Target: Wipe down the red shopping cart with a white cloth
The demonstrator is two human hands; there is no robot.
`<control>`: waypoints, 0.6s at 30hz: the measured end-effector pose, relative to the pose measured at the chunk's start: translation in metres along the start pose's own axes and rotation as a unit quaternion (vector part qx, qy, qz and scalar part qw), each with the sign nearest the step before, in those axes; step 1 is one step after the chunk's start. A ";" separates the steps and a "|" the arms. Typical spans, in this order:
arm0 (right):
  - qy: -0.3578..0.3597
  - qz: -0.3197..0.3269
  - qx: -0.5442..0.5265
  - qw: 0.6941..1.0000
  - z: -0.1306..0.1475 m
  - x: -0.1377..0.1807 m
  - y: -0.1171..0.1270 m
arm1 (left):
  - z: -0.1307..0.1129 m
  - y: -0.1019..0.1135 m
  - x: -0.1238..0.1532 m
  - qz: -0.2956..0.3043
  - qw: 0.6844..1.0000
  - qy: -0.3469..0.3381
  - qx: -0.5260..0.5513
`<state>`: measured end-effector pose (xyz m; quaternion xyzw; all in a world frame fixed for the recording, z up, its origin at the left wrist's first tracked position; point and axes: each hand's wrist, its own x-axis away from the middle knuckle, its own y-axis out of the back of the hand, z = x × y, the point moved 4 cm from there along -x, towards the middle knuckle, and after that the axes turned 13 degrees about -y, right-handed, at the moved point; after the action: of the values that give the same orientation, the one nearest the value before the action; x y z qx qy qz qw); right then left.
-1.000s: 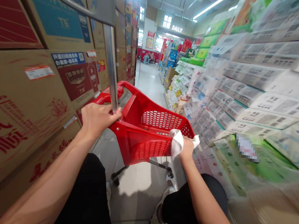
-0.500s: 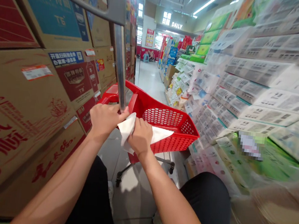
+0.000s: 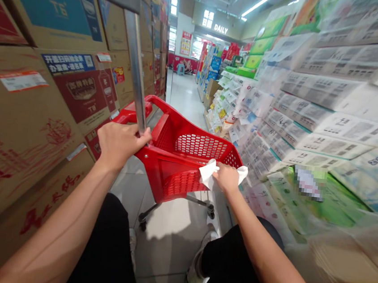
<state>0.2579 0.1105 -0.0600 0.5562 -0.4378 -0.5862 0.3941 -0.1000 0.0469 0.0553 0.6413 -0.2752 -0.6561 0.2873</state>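
White cloth [image 3: 207, 172] is bunched in the right hand [image 3: 227, 179], whose fingers [image 3: 218, 170] are clamped on it and press it against the near right rim of the red cart [image 3: 184, 184]. The left hand [image 3: 121, 143] has its fingers [image 3: 142, 135] wrapped tight around the metal pole [image 3: 136, 77], which rises from the cart's near left corner. The cart stands on a pale tiled floor [image 3: 166, 233] in a narrow shop aisle. Its basket shows perforated red walls. Stacked cardboard boxes [image 3: 26, 111] line the left side, and wrapped paper packs [image 3: 312, 127] are piled on the right. Far down the aisle hangs a lit DAILY sign [image 3: 221, 28].
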 end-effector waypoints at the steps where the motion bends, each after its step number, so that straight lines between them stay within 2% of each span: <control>1: 0.007 -0.001 -0.008 1.000 0.013 0.002 0.003 | -0.003 0.000 0.001 -0.003 1.000 0.002 -0.003; 7: 0.101 -0.005 -0.107 0.989 0.138 0.025 0.040 | -0.024 0.003 0.005 -0.009 1.000 0.002 -0.018; 10: 0.126 -0.008 -0.133 0.983 0.159 0.031 0.051 | -0.022 0.004 0.005 -0.004 1.000 -0.007 -0.019; 13: 0.138 -0.005 -0.117 0.983 0.134 0.029 0.041 | -0.012 0.004 0.004 0.002 1.000 -0.015 -0.016; 18: 0.082 0.000 -0.025 0.996 0.037 0.018 0.007 | 0.010 0.002 0.003 0.009 1.000 -0.013 -0.020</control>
<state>0.2200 0.0937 -0.0590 0.5921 -0.3889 -0.5500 0.4423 -0.1104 0.0437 0.0551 0.6247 -0.2712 -0.6670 0.3021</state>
